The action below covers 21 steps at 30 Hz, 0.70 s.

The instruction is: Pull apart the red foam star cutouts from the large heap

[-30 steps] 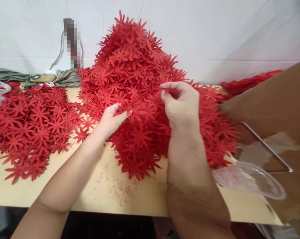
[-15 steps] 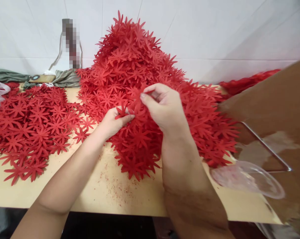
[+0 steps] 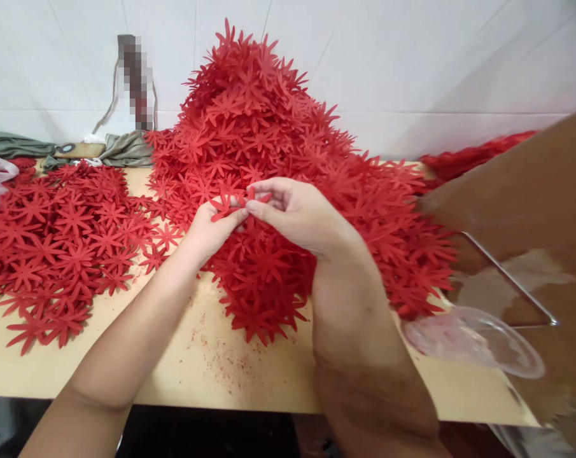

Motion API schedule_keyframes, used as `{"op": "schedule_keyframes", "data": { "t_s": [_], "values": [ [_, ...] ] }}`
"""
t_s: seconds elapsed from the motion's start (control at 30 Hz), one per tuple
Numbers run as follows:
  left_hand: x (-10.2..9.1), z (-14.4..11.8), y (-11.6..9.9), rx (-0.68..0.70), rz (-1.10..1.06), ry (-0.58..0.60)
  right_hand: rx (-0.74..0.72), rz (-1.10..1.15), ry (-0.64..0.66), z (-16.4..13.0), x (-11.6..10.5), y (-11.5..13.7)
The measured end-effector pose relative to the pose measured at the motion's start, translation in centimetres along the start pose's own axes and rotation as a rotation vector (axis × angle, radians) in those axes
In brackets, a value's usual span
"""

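Observation:
A tall heap of red flower-shaped cutouts [image 3: 263,127] rises at the middle of the wooden table [image 3: 211,362]. My left hand [image 3: 209,229] pinches a red flower cutout [image 3: 223,207] in front of the heap. My right hand [image 3: 300,213] meets it from the right, its thumb and fingers closed on the same small bunch of cutouts. Both hands hover just above the heap's front slope.
A flat spread of red cutouts [image 3: 63,235] covers the table's left side. A brown cardboard box [image 3: 531,210] stands at the right, with a clear plastic bag [image 3: 473,340] beside it. Grey cloth [image 3: 125,147] lies against the white wall. Red crumbs dot the table front.
My right hand has come down and leftward from the heap's right side to meet my left hand. The left hand has stayed nearly in place, holding its cutout.

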<state>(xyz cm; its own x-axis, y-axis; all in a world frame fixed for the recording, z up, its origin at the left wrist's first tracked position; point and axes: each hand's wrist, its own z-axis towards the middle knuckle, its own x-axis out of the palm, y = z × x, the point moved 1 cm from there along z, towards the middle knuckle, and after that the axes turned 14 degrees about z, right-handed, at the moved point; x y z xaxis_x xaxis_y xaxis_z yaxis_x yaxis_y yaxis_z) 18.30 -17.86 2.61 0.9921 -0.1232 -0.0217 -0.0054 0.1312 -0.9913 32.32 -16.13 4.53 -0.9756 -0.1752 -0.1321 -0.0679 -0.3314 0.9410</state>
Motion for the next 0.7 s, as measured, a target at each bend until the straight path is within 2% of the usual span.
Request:
{"op": "schedule_keyframes", "data": {
  "t_s": [0.07, 0.2, 0.3, 0.37, 0.6, 0.7],
  "values": [
    [0.0, -0.1, -0.3, -0.029, -0.009, 0.023, 0.012, -0.005, 0.011, 0.1, 0.5, -0.2],
    [0.1, -0.2, -0.7, -0.102, 0.016, 0.03, -0.066, 0.021, -0.131, 0.6, 0.2, -1.1],
    [-0.2, -0.1, -0.7, -0.107, 0.033, -0.054, -0.145, -0.046, -0.26, 0.8, -0.1, -1.4],
    [-0.4, 0.0, -0.5, -0.107, 0.026, -0.095, -0.177, -0.117, -0.299, 0.8, 0.0, -1.2],
    [-0.3, -0.3, -0.6, 0.044, -0.053, -0.043, -0.134, -0.255, -0.173, 0.3, 1.7, -0.2],
    [-0.3, -0.2, -0.5, -0.004, -0.079, -0.071, -0.097, -0.202, -0.094, 0.4, 1.8, -0.4]
  ]
}}
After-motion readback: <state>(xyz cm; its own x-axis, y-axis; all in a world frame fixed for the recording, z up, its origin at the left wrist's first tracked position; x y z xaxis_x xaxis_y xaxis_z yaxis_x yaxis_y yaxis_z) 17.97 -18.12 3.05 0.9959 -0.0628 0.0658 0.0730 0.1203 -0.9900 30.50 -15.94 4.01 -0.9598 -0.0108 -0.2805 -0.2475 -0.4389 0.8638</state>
